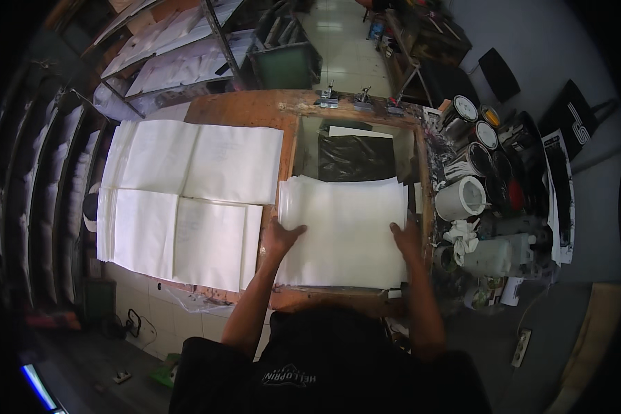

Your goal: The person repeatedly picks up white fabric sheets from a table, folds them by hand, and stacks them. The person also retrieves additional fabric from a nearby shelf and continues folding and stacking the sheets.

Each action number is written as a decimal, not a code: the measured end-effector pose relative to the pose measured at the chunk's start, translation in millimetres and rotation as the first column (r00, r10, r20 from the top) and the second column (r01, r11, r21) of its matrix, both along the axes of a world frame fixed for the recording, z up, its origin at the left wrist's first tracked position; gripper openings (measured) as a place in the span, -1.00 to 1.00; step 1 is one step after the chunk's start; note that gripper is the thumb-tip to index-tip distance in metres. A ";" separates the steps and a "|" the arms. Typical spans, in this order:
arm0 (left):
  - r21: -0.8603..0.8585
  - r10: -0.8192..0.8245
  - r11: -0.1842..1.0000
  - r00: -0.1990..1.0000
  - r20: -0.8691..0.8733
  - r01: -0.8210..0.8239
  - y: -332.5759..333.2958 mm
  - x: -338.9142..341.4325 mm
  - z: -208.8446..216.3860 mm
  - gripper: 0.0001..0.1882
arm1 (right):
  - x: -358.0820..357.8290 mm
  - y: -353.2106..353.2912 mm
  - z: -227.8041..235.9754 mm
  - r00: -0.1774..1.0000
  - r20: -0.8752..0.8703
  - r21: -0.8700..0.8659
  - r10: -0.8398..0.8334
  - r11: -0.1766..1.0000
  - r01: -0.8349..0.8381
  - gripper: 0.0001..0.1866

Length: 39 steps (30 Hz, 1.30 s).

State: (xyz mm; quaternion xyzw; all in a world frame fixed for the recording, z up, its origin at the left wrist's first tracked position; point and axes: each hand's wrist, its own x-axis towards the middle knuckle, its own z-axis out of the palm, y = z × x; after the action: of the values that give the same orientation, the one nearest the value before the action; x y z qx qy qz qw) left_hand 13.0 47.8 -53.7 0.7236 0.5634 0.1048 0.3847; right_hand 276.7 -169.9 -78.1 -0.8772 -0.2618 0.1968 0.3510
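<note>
A stack of white sheets (343,231) lies over the near part of a wooden frame (426,162) on the table. At the stack's left edge is my left hand (281,238), its thumb resting on top and its fingers hidden at the side. My right hand (406,238) grips the opposite edge the same way. Beyond the stack, inside the frame, a crumpled black sheet (357,157) shows, with a strip of white paper (360,132) at its far side. To the left, more white sheets (231,162) are laid out in overlapping piles.
Metal clamps (330,98) stand along the table's far edge. At the right are open paint cans (461,199), a translucent jug (500,255) and a crumpled white cloth (461,236). Racks holding sheets (186,65) rise at the far left. A power strip (521,347) hangs at the lower right.
</note>
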 end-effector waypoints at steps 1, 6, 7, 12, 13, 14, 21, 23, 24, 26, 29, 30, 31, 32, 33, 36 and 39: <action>0.106 0.018 0.994 0.993 -0.114 -0.006 0.8 6.8 3.9 -0.40 | 0.8 8.2 2.8 0.986 0.165 -0.065 0.005 0.998 0.006 -0.57; 0.016 0.100 0.993 0.912 0.399 -0.116 -22.0 1.4 58.4 -0.44 | -45.9 9.2 101.8 0.969 -0.113 0.305 -0.222 0.920 0.246 -0.63; -0.007 0.155 0.984 0.841 0.518 -0.177 -21.4 1.9 67.5 -0.44 | -47.5 8.3 118.8 0.945 -0.204 0.395 -0.257 0.861 0.320 -0.61; 0.048 -0.016 0.999 0.706 0.708 -0.026 -35.2 -11.5 69.6 0.01 | -48.6 -3.2 116.3 0.982 -0.141 0.595 -0.123 0.782 0.184 -0.54; 0.078 -0.015 0.995 0.690 0.724 -0.059 -36.3 1.2 78.7 0.05 | -45.8 3.5 110.0 0.991 -0.079 0.579 -0.108 0.804 0.134 -0.53; 0.106 -0.016 0.990 0.672 0.740 -0.094 -32.8 11.1 85.1 0.09 | -41.5 11.1 101.8 0.996 -0.017 0.559 -0.090 0.825 0.084 -0.52; 0.123 -0.021 0.986 0.656 0.755 -0.110 19.4 31.8 58.3 -0.21 | -2.8 13.4 74.2 0.914 -0.141 0.307 -0.381 0.861 0.406 -0.37; 0.183 -0.106 0.981 0.613 0.783 -0.064 -2.1 3.6 51.0 -0.37 | -19.8 1.3 104.3 0.868 -0.416 0.326 -0.271 0.847 0.420 -0.24; 0.205 -0.148 0.978 0.589 0.795 -0.030 -13.9 -5.3 54.8 -0.44 | -25.0 -3.7 101.7 0.922 -0.357 0.368 -0.153 0.884 0.289 -0.25; 0.221 -0.093 0.967 0.628 0.772 -0.129 -26.9 4.2 59.7 -0.50 | -32.1 -10.5 92.1 0.970 -0.226 0.426 0.092 0.905 0.013 -0.27; 0.072 -0.036 0.997 0.680 0.733 -0.024 -11.0 3.4 37.8 -0.55 | -34.7 7.1 82.3 0.976 -0.103 0.451 -0.192 0.865 0.218 -0.51; -0.013 -0.022 0.999 0.698 0.715 0.044 -1.5 3.1 29.5 -0.57 | -32.1 11.2 86.6 0.965 -0.098 0.472 -0.245 0.842 0.262 -0.56; -0.074 0.068 0.997 0.719 0.692 -0.023 0.3 11.1 53.2 -0.63 | -29.1 5.4 87.0 0.971 -0.094 0.467 -0.222 0.851 0.240 -0.57; -0.046 0.073 0.997 0.714 0.697 -0.058 -4.5 12.8 67.9 -0.64 | -26.7 -2.0 87.2 0.976 -0.090 0.462 -0.198 0.860 0.217 -0.58; -0.009 0.078 0.995 0.706 0.703 -0.100 -8.6 11.6 81.6 -0.65 | -23.6 -5.2 88.8 0.982 -0.086 0.465 -0.166 0.865 0.187 -0.59; 0.070 -0.030 0.997 0.749 0.661 -0.021 -13.5 -5.6 70.5 -0.60 | -24.3 -3.3 96.0 0.994 0.091 0.515 -0.066 0.857 0.010 -0.60; -0.025 -0.007 0.999 0.713 0.701 0.034 -14.0 -12.2 28.0 -0.44 | -12.2 -10.2 35.2 0.957 0.286 0.439 -0.050 0.895 -0.084 -0.50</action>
State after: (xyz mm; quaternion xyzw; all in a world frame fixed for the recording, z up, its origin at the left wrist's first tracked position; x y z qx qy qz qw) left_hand 0.8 33.8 -25.7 0.6294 0.3694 0.3565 0.5834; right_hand 264.5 -180.1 -42.9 -0.7901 -0.3562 0.0041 0.4989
